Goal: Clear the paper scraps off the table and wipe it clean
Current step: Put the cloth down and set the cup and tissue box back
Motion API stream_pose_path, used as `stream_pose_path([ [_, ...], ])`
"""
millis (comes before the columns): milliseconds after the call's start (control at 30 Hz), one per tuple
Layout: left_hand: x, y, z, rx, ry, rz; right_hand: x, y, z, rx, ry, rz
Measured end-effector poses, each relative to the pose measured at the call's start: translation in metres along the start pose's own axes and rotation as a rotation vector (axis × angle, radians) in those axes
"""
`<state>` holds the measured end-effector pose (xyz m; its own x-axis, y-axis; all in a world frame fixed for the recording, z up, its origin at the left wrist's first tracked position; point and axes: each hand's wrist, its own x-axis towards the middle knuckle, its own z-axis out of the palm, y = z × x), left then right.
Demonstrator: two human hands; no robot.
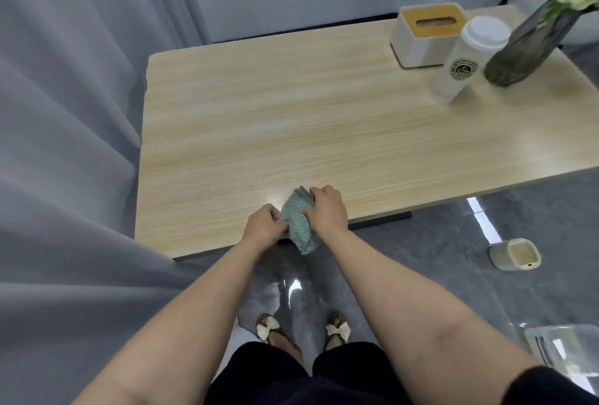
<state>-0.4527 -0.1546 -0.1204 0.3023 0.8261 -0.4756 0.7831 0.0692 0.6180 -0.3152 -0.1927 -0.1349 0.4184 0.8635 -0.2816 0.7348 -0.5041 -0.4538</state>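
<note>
A green knitted cloth (296,222) is bunched at the near edge of the light wooden table (291,119), its lower end hanging past the edge. My left hand (264,222) grips its left side with curled fingers. My right hand (325,210) grips its right side and top. No paper scraps show on the tabletop.
At the table's far right stand a white tissue box with a yellow lid (424,35), a white lidded cup (466,59) and a dark glass vase of pale flowers (531,44). A small bin (515,255) sits on the grey floor to the right. Grey curtains (64,145) hang left.
</note>
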Motion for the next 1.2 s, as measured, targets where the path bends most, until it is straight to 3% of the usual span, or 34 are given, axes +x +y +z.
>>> stream_pose_path([
  [200, 0.008, 0.046, -0.011, -0.139, -0.023, 0.116, 0.01, 0.012, -0.021, 0.443, 0.054, 0.243],
  [367, 0.009, 0.11, -0.021, -0.277, -0.095, 0.247, 0.004, 0.032, -0.07, 0.942, 0.135, 0.316],
  [500, 0.008, 0.162, -0.018, -0.304, -0.082, 0.364, -0.003, 0.055, -0.12, 1.162, 0.248, 0.29],
  [900, -0.02, 0.32, 0.032, -0.355, -0.229, 0.622, -0.048, 0.13, -0.262, 1.034, 0.791, 0.365],
  [1200, -0.059, 0.406, 0.117, -0.402, -0.551, 0.674, -0.11, 0.212, -0.311, 1.024, 1.112, 0.529],
])
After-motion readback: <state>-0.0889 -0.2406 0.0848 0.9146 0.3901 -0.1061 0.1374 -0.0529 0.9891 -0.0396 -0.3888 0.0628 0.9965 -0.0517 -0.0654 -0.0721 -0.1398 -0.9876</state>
